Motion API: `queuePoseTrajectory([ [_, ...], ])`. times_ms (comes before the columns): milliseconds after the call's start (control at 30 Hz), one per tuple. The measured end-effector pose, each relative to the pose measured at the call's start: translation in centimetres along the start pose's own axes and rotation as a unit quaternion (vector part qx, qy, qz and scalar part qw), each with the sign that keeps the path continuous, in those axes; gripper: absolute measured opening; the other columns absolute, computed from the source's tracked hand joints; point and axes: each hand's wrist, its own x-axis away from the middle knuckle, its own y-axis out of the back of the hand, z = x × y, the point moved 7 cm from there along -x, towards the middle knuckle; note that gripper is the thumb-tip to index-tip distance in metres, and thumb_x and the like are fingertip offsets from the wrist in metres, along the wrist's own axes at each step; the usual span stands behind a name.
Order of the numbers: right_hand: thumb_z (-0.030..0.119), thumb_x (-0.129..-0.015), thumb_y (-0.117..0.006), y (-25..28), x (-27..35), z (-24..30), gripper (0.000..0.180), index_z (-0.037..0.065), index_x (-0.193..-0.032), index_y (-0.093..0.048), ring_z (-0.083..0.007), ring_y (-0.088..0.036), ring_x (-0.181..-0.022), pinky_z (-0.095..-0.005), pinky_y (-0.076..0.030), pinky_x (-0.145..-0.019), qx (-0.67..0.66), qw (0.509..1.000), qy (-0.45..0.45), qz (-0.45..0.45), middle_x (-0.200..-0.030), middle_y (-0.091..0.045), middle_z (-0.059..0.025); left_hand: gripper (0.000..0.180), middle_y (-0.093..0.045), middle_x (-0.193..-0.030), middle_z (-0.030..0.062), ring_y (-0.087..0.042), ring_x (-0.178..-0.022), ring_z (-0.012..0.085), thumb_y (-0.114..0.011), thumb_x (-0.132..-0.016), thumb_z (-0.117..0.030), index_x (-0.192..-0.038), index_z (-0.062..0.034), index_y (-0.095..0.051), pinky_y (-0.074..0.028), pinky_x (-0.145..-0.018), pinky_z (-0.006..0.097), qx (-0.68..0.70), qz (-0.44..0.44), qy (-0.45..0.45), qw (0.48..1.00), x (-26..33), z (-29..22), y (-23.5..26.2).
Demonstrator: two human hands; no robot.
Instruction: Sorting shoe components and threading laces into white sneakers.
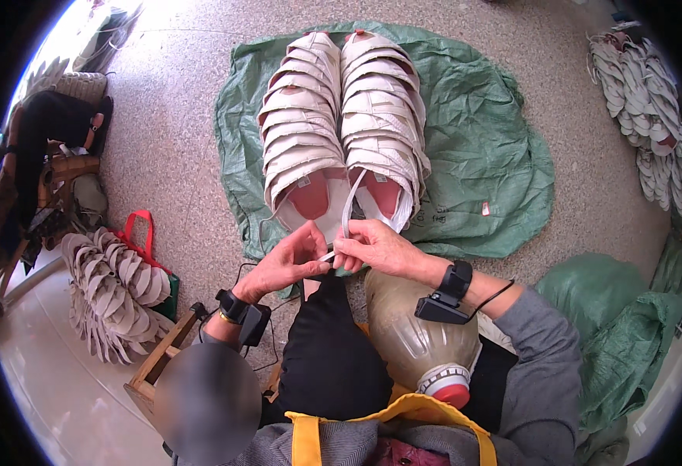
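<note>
Two rows of nested off-white shoe uppers (380,116) with red linings lie side by side on a green woven sack (481,155). A white shoelace (349,210) runs from the nearest right-hand upper down to my fingers. At the near end of the rows, my left hand (290,260) pinches a short piece of the lace between thumb and forefinger. My right hand (376,247), close beside it, is closed on the same lace, with its thumb on top. A thin cord lies by the left row's near upper. The lace's end is partly hidden by my fingers.
A large cloudy plastic bottle (426,330) with a red cap lies by my right forearm. More stacked uppers sit at left (112,295) and far right (644,101). A wooden stool frame (162,357) stands near my left arm; green sacks (597,303) are at right.
</note>
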Motion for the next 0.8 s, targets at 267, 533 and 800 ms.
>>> queuePoseTrajectory([
  [267, 0.023, -0.100, -0.057, 2.6, 0.0, -1.9, 0.024, 0.000, -0.103, -0.062, -0.0097, -0.065, -0.070, -0.0252, -0.055, -0.065, 0.007, 0.996, 0.003, -0.085, -0.083, -0.071, -0.0076, 0.017, -0.055, -0.074, -0.0010, -0.053, -0.068, 0.0070, -0.066, -0.095, -0.012, -0.095, -0.0048, -0.050, -0.046, -0.063, 0.025, -0.109, -0.130, 0.010, 0.986, 2.6, -0.6, 4.8],
  [533, 0.013, -0.095, -0.058, 8.4, 0.8, -0.6, 0.017, -0.002, -0.101, -0.062, -0.0112, -0.065, -0.069, -0.0280, -0.054, -0.066, 0.118, 0.971, 0.055, -0.201, -0.080, -0.069, -0.0078, 0.026, -0.064, -0.096, 0.0151, -0.064, -0.090, 0.0336, -0.070, -0.085, -0.011, -0.104, -0.0005, -0.054, -0.051, -0.077, 0.042, -0.512, -0.180, -0.134, 0.829, 1.5, 0.0, 3.3],
  [800, 0.009, -0.088, -0.066, 14.1, 1.3, 5.7, 0.024, -0.001, -0.109, -0.059, -0.0282, -0.066, -0.088, -0.0362, -0.055, -0.075, 0.329, 0.827, 0.233, -0.391, -0.100, -0.065, -0.0170, 0.025, -0.067, -0.099, 0.0111, -0.067, -0.092, 0.0191, -0.069, -0.092, -0.017, -0.104, 0.0028, -0.058, -0.057, -0.076, 0.036, -0.275, -0.100, -0.078, 0.953, -5.9, 0.5, -0.6],
])
